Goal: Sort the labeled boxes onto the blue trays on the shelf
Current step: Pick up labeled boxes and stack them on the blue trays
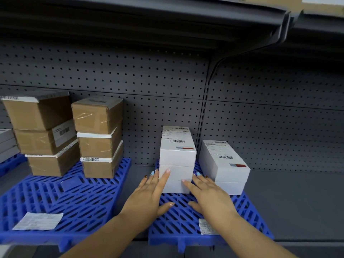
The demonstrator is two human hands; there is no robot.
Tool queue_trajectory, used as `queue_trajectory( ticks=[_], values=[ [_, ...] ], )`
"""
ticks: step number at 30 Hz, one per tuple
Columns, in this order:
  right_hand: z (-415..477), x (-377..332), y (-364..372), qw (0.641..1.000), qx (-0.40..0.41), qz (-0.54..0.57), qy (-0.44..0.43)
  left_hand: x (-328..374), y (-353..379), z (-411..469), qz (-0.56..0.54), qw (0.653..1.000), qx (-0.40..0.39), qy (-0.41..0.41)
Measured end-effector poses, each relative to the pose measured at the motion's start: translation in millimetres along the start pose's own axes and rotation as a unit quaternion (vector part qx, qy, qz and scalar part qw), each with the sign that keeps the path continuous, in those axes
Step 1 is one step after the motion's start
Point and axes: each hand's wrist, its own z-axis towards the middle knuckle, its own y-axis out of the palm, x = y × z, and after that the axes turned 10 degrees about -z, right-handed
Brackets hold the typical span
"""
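A stack of white labeled boxes [176, 159] stands on the right blue tray [186, 226]. My left hand [150, 194] lies with straight fingers against the stack's front left edge. My right hand [208, 194] touches the stack's lower right front with straight fingers. A second, lower stack of white labeled boxes [223, 166] sits just to the right on the same tray. Two stacks of brown cardboard boxes [98, 136] [44, 133] stand on the left blue tray [65, 202].
A paper label [38, 221] lies on the left tray's front, and another label [205, 226] sits on the right tray. Grey boxes [7, 144] rest on a third blue tray at far left. Pegboard backs the shelf; an upper shelf [167, 19] hangs overhead.
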Motion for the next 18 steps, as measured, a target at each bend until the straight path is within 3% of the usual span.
queue_trajectory(
  ticks=[3,6,10,14,18],
  values=[
    [-1,-2,-2,1.0,0.016,0.003,0.017,-1,2,-3,0.008,1.0,0.007,-0.02],
    [-9,5,-10,0.996,0.075,-0.005,0.044,-1,-4,-8,0.083,0.986,0.141,-0.008],
    [-30,31,-14,0.981,0.185,-0.016,0.052,9,-17,1,0.149,0.956,0.217,0.129],
    [-50,63,-14,0.971,0.21,-0.078,0.081,6,-9,20,0.247,0.951,0.147,0.115],
    [-69,93,0,0.97,0.21,-0.086,0.087,0,3,20,0.274,0.948,0.132,0.091]
  ],
)
